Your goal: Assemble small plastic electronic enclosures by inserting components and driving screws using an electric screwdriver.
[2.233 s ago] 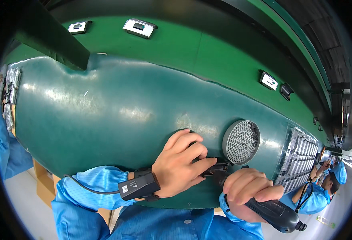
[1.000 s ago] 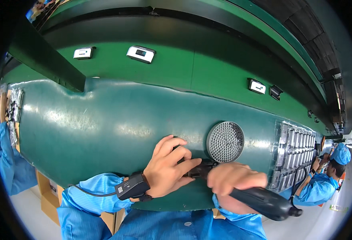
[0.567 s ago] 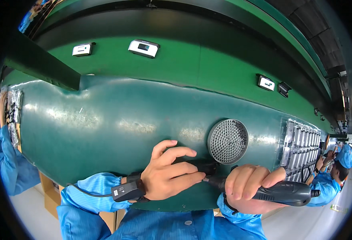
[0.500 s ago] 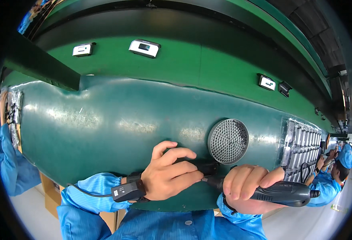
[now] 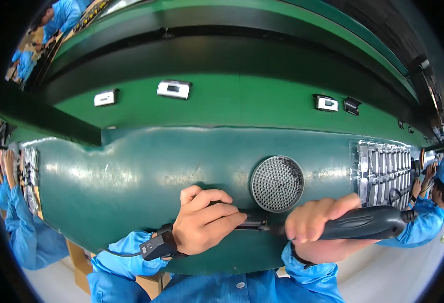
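Observation:
My left hand [image 5: 204, 219] is closed on a small dark casing [image 5: 254, 220], which sticks out past the fingertips to the right. My right hand [image 5: 315, 222] is wrapped round a black electric screwdriver [image 5: 366, 223] lying nearly level. Its tip is at the casing's right end; whether it touches a screw cannot be made out. Just beyond both hands stands a round grey tray [image 5: 277, 184] with a grid of small holes and dark bits gathered along its right side.
White-and-black devices [image 5: 173, 89] lie on the bright green strip [image 5: 242, 103] at the back. A clear blister tray [image 5: 386, 171] of grey parts is at the right. Co-workers in blue sit at both sides. A dark green post [image 5: 55, 118] juts in from the left.
The view has tilted, so the back strip sits lower. The screwdriver tip has moved from beside my left fingertips to the right end of the casing, which now shows more plainly.

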A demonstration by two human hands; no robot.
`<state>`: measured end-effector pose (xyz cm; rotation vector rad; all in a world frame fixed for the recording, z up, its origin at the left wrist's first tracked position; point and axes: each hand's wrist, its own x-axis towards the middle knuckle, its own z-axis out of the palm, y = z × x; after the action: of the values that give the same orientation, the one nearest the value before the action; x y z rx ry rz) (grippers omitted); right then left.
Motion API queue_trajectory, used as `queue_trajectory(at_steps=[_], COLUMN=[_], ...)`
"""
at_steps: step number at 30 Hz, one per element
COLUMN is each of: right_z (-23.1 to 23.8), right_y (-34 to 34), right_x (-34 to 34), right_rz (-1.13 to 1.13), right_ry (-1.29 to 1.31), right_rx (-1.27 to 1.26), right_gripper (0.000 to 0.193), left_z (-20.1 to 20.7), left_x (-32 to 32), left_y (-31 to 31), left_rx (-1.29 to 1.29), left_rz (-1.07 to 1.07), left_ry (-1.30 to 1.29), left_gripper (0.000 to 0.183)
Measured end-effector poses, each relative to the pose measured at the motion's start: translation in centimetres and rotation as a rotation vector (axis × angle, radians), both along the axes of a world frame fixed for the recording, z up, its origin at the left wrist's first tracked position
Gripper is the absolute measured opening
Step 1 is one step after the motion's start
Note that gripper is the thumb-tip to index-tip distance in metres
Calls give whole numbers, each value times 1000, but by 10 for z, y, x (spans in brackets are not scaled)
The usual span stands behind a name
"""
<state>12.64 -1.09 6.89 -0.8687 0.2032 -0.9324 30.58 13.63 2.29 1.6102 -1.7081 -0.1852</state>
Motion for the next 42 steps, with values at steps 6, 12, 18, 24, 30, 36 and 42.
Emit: queue_trajectory(at_steps=[6, 12, 18, 24, 30, 36, 42], right_z=[-2, -12, -20, -14, -6, -8, -9], right_y=[-33, -36, -34, -25, -12, -17, -18], right_x=[-18, -14, -14, -15, -7, -13, -13], right_rz=[-268, -261, -262, -197, -128, -138, -136], right_ry=[-47, -72, -72, -326, -207, -210, -197], right_rx=[42, 236, 213, 194, 143, 64, 78], right_gripper=[89, 103, 104, 96, 85, 83, 84], left_z=[-7, -10, -7, 9, 10, 7, 8], left_x=[-3, -2, -7, -25, -29, -30, -30], left_y=[-62, -70, -65, -39, -29, -26, -23], left_rx=[11, 33, 9, 48, 14, -23, -12], left_rz=[-50, -26, 37, 68, 1, 2, -15], left_ry=[17, 55, 79, 211, 215, 249, 270], left_gripper=[28, 24, 23, 26, 36, 38, 42])
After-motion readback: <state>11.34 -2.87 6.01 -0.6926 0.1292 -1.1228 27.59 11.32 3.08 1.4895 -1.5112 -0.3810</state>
